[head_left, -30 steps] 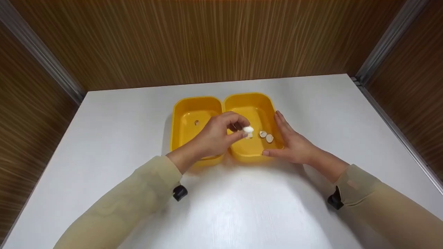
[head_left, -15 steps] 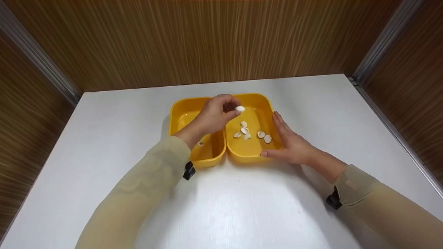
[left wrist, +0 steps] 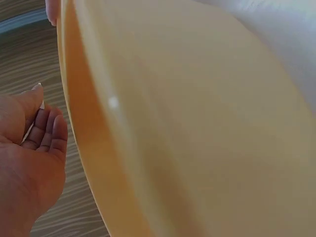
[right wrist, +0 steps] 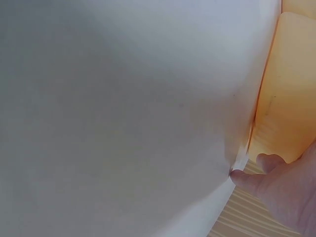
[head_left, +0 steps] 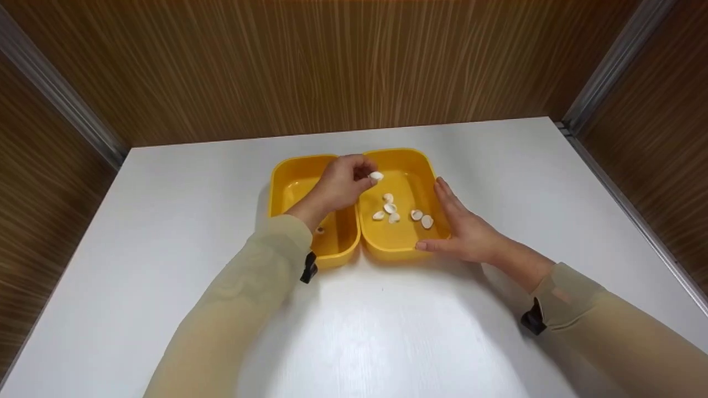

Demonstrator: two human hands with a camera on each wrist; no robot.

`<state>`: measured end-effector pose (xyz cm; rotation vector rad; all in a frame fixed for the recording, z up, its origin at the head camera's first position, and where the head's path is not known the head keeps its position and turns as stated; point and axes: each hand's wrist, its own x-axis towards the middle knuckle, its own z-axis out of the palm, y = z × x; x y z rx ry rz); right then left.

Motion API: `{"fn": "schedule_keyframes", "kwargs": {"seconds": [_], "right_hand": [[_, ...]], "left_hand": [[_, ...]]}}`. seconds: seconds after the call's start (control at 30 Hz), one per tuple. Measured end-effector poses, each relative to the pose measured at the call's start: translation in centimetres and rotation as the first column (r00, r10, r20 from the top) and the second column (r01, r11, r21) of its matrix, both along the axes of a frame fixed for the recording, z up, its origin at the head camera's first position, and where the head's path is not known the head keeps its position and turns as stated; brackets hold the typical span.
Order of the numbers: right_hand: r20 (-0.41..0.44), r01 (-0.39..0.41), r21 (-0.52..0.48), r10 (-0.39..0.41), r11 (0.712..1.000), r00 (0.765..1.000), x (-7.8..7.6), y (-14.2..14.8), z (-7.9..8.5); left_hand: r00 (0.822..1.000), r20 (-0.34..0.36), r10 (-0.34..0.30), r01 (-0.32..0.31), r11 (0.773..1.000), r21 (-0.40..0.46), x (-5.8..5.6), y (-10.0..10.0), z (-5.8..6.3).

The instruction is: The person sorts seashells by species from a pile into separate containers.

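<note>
My left hand (head_left: 342, 183) pinches a small white seashell (head_left: 376, 176) between thumb and fingers, over the inner edge of the right yellow bin (head_left: 406, 241). In the left wrist view, only a white sliver of the shell shows past the thumb of the left hand (left wrist: 34, 153). Several white shells (head_left: 390, 208) lie on that bin's floor, and two more shells (head_left: 427, 221) sit nearer its right wall. My right hand (head_left: 474, 234) rests against this bin's right side, fingers straight along the wall and thumb at the front corner.
Side by side with it stands a left yellow bin (head_left: 298, 190), partly covered by my left forearm; a small shell piece (head_left: 320, 230) lies inside. Both bins are on a white table (head_left: 359, 331), bounded by wood-grain panels (head_left: 332, 72) at the back and sides.
My left hand has moved away toward the back and slightly left, still pinching the shell. Shells that it covered before now show in the right bin. My right hand has stayed in place.
</note>
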<state>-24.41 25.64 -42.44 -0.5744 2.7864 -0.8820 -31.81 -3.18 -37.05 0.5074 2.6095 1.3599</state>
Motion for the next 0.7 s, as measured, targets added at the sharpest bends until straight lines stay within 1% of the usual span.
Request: {"fn": "schedule_keyframes", "kwargs": {"seconds": [0.2, 0.4, 0.53, 0.7], "right_hand": [[0.009, 0.006, 0.019, -0.006, 1.000, 1.000, -0.15, -0.14, 0.18], [0.011, -0.002, 0.032, 0.001, 0.999, 1.000, -0.32, -0.35, 0.20], [0.010, 0.001, 0.035, -0.001, 0.999, 1.000, -0.38, -0.30, 0.18], [0.002, -0.006, 0.025, 0.006, 1.000, 1.000, -0.52, -0.18, 0.04]], "left_hand": [[1.000, 0.002, 0.010, -0.010, 1.000, -0.014, -0.21, -0.19, -0.51], [1.000, -0.031, 0.002, -0.002, 1.000, -0.007, -0.20, -0.42, -0.85], [0.999, -0.033, 0.016, -0.016, 1.000, 0.001, -0.12, -0.45, -0.71], [0.999, -0.020, 0.047, -0.047, 0.999, 0.022, 0.03, -0.83, -0.12]]}}
